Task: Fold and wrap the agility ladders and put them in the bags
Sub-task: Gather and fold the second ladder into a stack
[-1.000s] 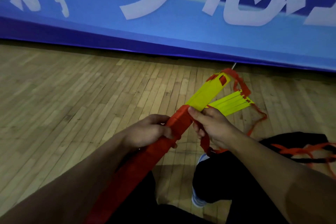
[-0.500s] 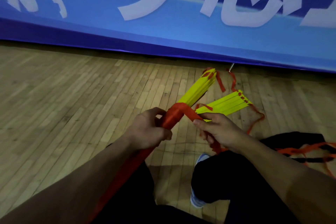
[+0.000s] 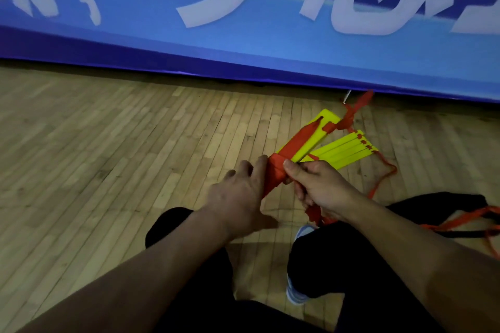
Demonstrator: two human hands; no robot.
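Note:
A stack of yellow ladder rungs (image 3: 311,140) points away from me above the wooden floor. Red strap (image 3: 276,174) is wound round its near end, and one band runs along its top face. My right hand (image 3: 324,189) pinches the wrapped end with thumb on top and grips more red strap hanging below the palm. My left hand (image 3: 238,194) has its fingers stretched out, their tips against the left side of the red wrap. A second fan of yellow rungs (image 3: 343,153) lies just behind on the floor.
A blue banner (image 3: 243,43) with white characters closes off the floor ahead. Black fabric (image 3: 460,204) with orange straps (image 3: 460,222) lies at my right. My black-trousered legs and a light shoe (image 3: 296,297) sit below my hands.
My left hand has let go of the wrapped bundle and straightened its fingers. The bundle has turned flat side up, and the long red length along my left forearm is gone.

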